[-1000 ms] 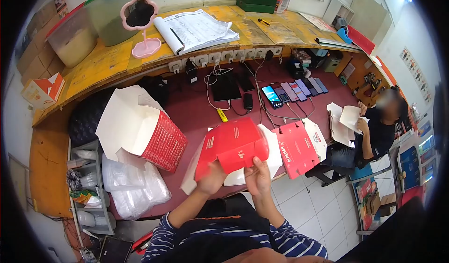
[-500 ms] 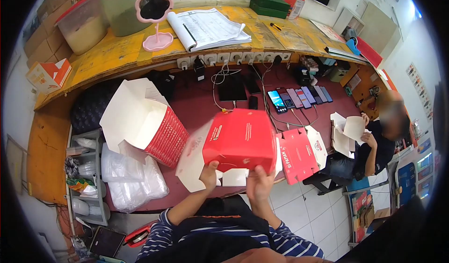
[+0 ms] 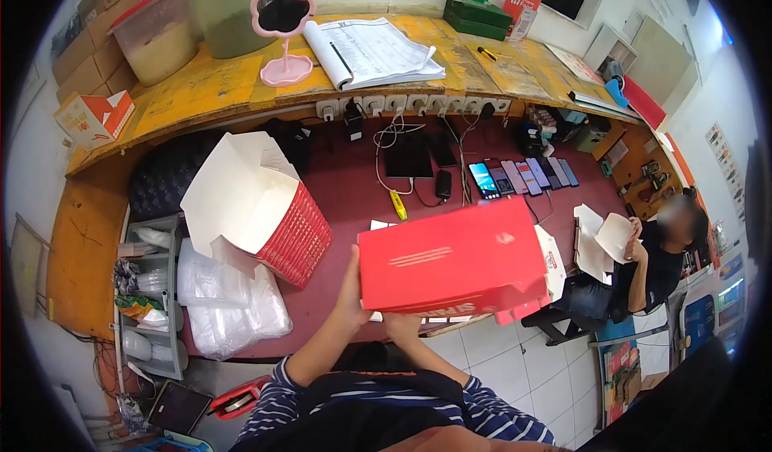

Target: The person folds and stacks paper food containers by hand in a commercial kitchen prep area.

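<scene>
A red cardboard box (image 3: 450, 260) with white print is up in front of me, above the table's front edge. My left hand (image 3: 351, 297) is closed on its left end, thumb along the side. Below the box is my right hand (image 3: 402, 326), touching its underside, with its fingers mostly hidden by the box. To the left stands a stack of nested red-and-white boxes (image 3: 299, 239), their open white flaps spread upward. Past the held box's right end shows a white flap (image 3: 553, 265) of another carton, mostly covered.
Several phones (image 3: 484, 180) lie in a row at the back, with cables and a yellow highlighter (image 3: 398, 205) nearby. Clear plastic bags (image 3: 233, 307) lie at left beside a grey drawer rack (image 3: 178, 291). At right, a seated person handles a white carton (image 3: 616, 237).
The red box has turned and moved right, now showing a long side and covering the flat carton. My right hand has shifted left beneath it. The yellow highlighter has come into sight.
</scene>
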The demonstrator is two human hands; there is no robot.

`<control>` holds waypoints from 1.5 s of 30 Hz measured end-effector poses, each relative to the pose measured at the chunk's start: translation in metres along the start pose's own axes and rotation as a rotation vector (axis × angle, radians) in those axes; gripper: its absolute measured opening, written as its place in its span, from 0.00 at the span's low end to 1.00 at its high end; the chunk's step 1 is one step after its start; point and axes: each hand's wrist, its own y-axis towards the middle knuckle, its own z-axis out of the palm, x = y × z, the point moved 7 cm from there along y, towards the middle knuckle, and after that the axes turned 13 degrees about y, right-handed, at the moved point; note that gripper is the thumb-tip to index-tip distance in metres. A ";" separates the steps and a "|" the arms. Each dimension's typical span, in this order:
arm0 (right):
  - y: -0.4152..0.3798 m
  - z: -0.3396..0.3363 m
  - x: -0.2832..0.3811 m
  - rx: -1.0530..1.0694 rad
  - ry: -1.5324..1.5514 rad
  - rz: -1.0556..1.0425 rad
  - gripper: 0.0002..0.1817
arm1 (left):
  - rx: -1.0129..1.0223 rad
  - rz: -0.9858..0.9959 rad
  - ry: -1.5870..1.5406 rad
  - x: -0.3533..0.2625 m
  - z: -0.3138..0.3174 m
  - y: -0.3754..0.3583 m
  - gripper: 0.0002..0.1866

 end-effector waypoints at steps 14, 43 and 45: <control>0.039 -0.086 -0.026 0.091 1.253 0.570 0.13 | 0.227 0.244 0.861 -0.079 -0.039 -0.022 0.34; 0.063 -0.079 -0.011 -0.215 1.715 0.606 0.21 | -0.070 0.471 0.629 -0.056 -0.015 -0.020 0.09; 0.061 -0.075 -0.013 -0.102 1.814 0.677 0.22 | -0.076 0.494 0.824 -0.055 -0.021 -0.018 0.10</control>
